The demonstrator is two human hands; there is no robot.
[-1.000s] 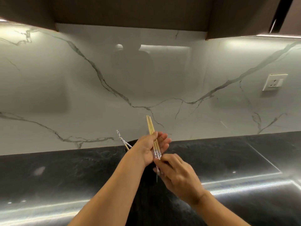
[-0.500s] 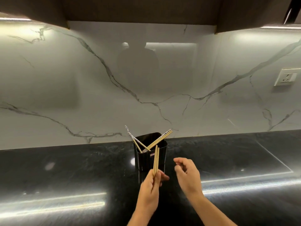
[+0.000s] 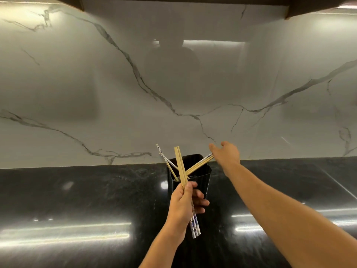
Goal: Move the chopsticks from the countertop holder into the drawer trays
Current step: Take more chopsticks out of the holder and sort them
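A black holder (image 3: 201,180) stands on the dark countertop (image 3: 77,200) by the wall. My left hand (image 3: 183,204) is in front of it, shut on a bundle of bamboo chopsticks (image 3: 180,167) whose patterned white-and-blue ends stick out below the fist. More chopsticks remain in the holder: a pair leaning left (image 3: 164,157) and a pair leaning right (image 3: 199,164). My right hand (image 3: 226,152) reaches over the holder's right rim, fingers apart, at the tips of the right-leaning pair; whether it touches them I cannot tell.
A white marble backsplash (image 3: 116,93) rises behind the counter, with dark cabinets above. The glossy counter reflects strip lights. No drawer is in view.
My left hand has lifted its chopsticks higher and steadied in front of the holder. My right hand moved away from the left hand, up and right to the right-leaning chopsticks.
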